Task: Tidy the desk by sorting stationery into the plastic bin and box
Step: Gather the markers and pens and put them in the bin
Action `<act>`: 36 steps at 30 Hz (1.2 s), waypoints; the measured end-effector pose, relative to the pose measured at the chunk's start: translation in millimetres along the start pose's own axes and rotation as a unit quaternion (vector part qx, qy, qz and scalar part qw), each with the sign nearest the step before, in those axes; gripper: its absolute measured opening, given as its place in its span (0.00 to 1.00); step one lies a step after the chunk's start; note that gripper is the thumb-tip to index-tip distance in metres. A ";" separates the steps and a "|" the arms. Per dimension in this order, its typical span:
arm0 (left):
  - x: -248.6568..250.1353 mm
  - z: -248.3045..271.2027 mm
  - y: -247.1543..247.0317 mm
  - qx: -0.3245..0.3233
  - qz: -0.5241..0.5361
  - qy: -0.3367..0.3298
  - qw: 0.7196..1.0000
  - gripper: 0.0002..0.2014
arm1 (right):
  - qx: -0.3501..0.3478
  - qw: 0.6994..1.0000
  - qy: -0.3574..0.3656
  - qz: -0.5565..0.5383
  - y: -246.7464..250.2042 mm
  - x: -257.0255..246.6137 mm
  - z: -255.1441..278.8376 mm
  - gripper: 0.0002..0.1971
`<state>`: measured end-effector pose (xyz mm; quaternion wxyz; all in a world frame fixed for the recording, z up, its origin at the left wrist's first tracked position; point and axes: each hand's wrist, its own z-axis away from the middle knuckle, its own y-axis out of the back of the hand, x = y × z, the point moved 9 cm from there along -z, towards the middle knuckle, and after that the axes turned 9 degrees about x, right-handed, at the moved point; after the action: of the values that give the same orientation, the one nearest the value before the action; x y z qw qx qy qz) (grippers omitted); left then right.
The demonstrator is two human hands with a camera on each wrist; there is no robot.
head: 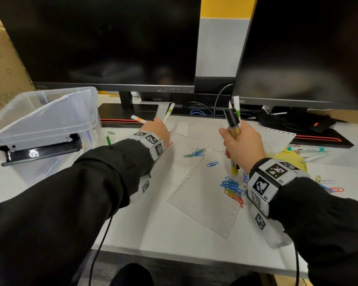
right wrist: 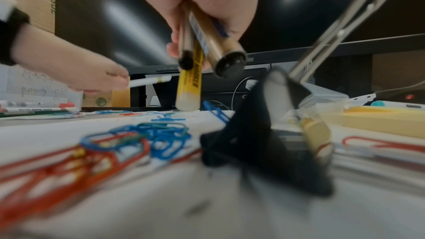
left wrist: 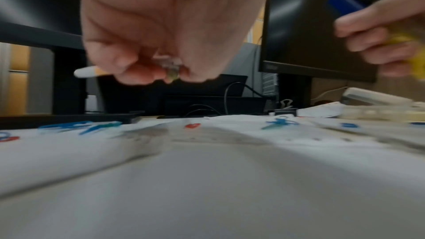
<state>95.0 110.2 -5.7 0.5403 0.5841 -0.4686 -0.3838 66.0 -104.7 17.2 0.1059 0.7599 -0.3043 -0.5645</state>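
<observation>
My left hand (head: 157,129) grips two white pens: one with an orange band (head: 138,119) points left, one with a green band (head: 169,112) points up and away. In the left wrist view the curled fingers (left wrist: 128,64) pinch them, a white tip (left wrist: 84,72) sticking out left. My right hand (head: 241,144) holds a bundle of pens (head: 233,122) upright, with a yellow marker (right wrist: 189,83) reaching down to the paper. The clear plastic bin (head: 50,120) stands tilted at the left. Coloured paper clips (head: 233,189) lie scattered between the hands.
Two dark monitors (head: 103,42) rise at the back, their stands and cables behind the hands. Perforated paper sheets (head: 203,201) cover the desk. A black binder clip (right wrist: 264,134) sits close under my right wrist. A teal marker (head: 307,149) and yellow notes lie right.
</observation>
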 end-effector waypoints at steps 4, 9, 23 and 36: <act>26.1 23.8 22.3 0.122 0.142 -0.094 0.978 0.15 | -0.009 0.999 0.010 -0.050 0.7 -5.7 3.2 0.13; 65.3 69.0 32.8 0.097 0.204 -0.261 0.938 0.12 | -0.010 0.993 0.030 -0.109 2.6 -15.4 8.2 0.12; 73.5 90.6 46.0 0.086 0.391 -0.298 0.866 0.04 | 0.054 0.994 0.059 -0.073 19.8 -17.8 5.4 0.13; 53.3 66.8 49.0 0.153 0.161 -0.194 0.956 0.14 | 0.051 0.989 0.025 -0.138 17.7 -14.2 4.6 0.11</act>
<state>38.9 41.9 37.8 0.3976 0.4913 -0.7052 -0.3212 53.2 -109.6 35.8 -0.0043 0.8130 -0.2218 -0.5383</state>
